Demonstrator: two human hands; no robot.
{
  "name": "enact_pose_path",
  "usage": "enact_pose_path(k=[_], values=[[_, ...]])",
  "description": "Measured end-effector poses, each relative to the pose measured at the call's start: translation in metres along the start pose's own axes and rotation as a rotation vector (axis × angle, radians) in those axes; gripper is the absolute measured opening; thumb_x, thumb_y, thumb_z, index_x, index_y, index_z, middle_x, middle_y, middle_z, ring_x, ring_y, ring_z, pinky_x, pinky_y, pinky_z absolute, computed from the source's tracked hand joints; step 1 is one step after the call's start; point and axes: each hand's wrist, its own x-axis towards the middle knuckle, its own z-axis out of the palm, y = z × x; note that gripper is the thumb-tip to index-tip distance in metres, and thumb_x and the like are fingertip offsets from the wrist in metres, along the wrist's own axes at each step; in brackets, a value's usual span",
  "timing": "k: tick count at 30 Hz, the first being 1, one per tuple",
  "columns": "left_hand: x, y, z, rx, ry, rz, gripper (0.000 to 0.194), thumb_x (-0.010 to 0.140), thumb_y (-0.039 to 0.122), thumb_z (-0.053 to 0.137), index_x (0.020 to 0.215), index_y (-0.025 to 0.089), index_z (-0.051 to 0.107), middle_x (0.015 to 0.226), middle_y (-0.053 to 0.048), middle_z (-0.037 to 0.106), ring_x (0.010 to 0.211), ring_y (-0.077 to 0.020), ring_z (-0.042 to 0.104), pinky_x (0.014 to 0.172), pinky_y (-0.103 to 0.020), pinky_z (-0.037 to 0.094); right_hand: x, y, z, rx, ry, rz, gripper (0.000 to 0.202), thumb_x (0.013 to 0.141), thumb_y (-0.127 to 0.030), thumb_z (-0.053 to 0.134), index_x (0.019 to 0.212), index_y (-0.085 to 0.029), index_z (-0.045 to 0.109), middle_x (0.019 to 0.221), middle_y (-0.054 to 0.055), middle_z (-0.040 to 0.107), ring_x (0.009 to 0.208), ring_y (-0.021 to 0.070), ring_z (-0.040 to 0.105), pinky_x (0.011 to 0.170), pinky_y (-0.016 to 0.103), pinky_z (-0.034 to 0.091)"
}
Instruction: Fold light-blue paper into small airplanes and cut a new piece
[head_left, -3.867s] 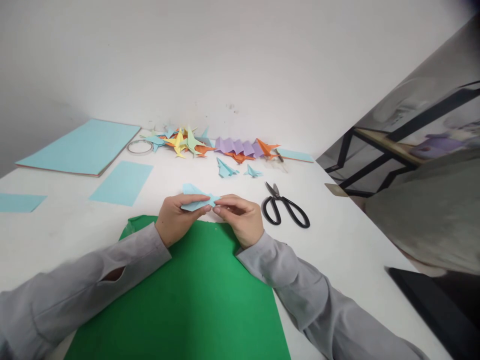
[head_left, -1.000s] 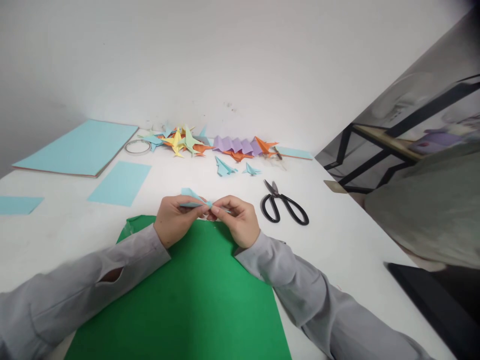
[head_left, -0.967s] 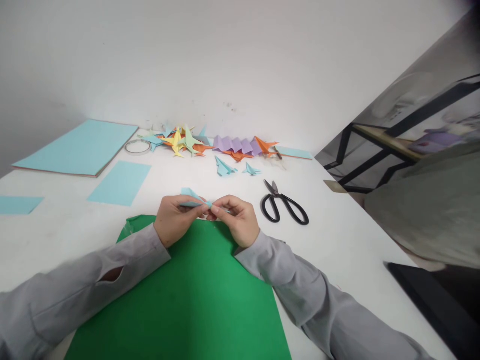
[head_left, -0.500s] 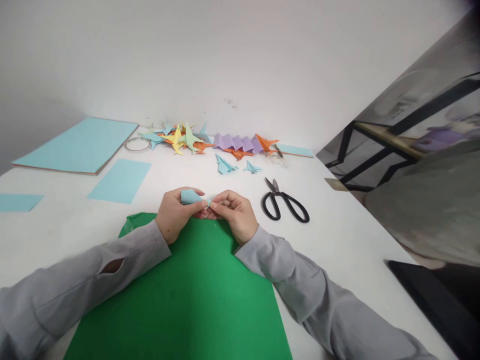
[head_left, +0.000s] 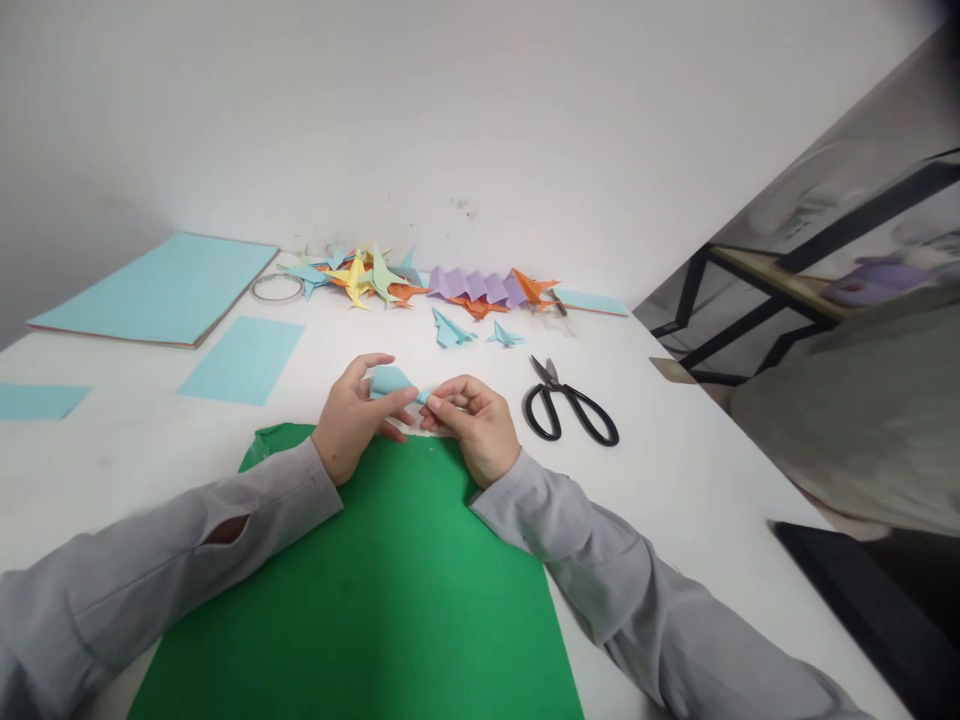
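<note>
A small piece of folded light-blue paper (head_left: pixel 390 381) is held between my two hands, just beyond the far edge of a green sheet (head_left: pixel 375 580). My left hand (head_left: pixel 356 415) grips its left side, thumb on top and the other fingers behind and below. With thumb and forefinger my right hand (head_left: pixel 474 420) pinches the narrow right end. Part of the paper is hidden by my fingers. Black-handled scissors (head_left: pixel 574 400) lie to the right of my right hand, blades pointing away.
Several folded paper figures (head_left: pixel 360 277) and a purple pleated strip (head_left: pixel 476 287) lie along the wall. Two small blue folded pieces (head_left: pixel 452 330) are nearer. Blue sheets (head_left: pixel 157 290) and a cut blue rectangle (head_left: pixel 244 360) lie left. A dark flat object (head_left: pixel 862 600) sits at the right edge.
The folded paper has turned a little and shows more of its face. My left fingers have lifted and spread apart somewhat, while my right hand keeps its pinch, shifted very slightly.
</note>
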Motion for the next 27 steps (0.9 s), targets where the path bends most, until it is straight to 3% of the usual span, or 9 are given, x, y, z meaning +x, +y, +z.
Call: enact_pose_path(k=[4,10,17,24,27], values=[[-0.001,-0.004,-0.001,0.05,0.008,0.068,0.042,0.06,0.026,0.071,0.097,0.019,0.051,0.062,0.004,0.054,0.053,-0.0115,0.057,0.039,-0.02,0.048,0.0,-0.001,0.001,-0.054,0.023,-0.095,0.026,0.063,-0.03,0.072,0.082,-0.018,0.059,0.059,-0.003,0.062,0.051,0.0106,0.059,0.053,0.025,0.05],[0.0,-0.007,-0.005,0.129,-0.055,0.094,0.02,0.059,0.027,0.071,0.072,0.013,0.063,0.056,0.0,0.056,0.052,-0.0121,0.055,0.038,-0.02,0.046,-0.004,-0.006,0.001,-0.24,0.06,-0.219,0.013,0.067,-0.028,0.069,0.074,-0.018,0.065,0.065,0.001,0.064,0.056,0.014,0.062,0.055,0.027,0.052],[-0.001,-0.003,-0.006,0.18,-0.107,0.109,0.018,0.058,0.026,0.073,0.069,0.013,0.067,0.053,-0.002,0.061,0.047,-0.0126,0.057,0.039,-0.023,0.048,-0.008,-0.005,-0.002,-0.4,0.004,-0.358,0.008,0.073,-0.027,0.063,0.074,-0.02,0.066,0.072,0.003,0.066,0.06,0.0145,0.062,0.056,0.028,0.051],[-0.004,-0.005,-0.005,0.102,-0.043,0.16,0.016,0.056,0.025,0.074,0.065,0.014,0.066,0.052,-0.002,0.063,0.05,-0.0147,0.059,0.041,-0.023,0.047,-0.011,-0.006,-0.001,-0.567,0.013,-0.559,0.008,0.077,-0.02,0.058,0.08,-0.022,0.065,0.073,0.003,0.067,0.065,0.0155,0.062,0.061,0.029,0.052],[-0.005,0.0,-0.005,-0.039,-0.088,0.082,0.02,0.061,0.025,0.071,0.075,0.013,0.063,0.068,-0.004,0.067,0.061,-0.0171,0.063,0.044,-0.024,0.049,-0.013,-0.009,-0.001,-0.638,0.001,-0.67,0.011,0.078,-0.016,0.056,0.081,-0.022,0.065,0.074,0.003,0.067,0.069,0.016,0.062,0.064,0.03,0.051]])
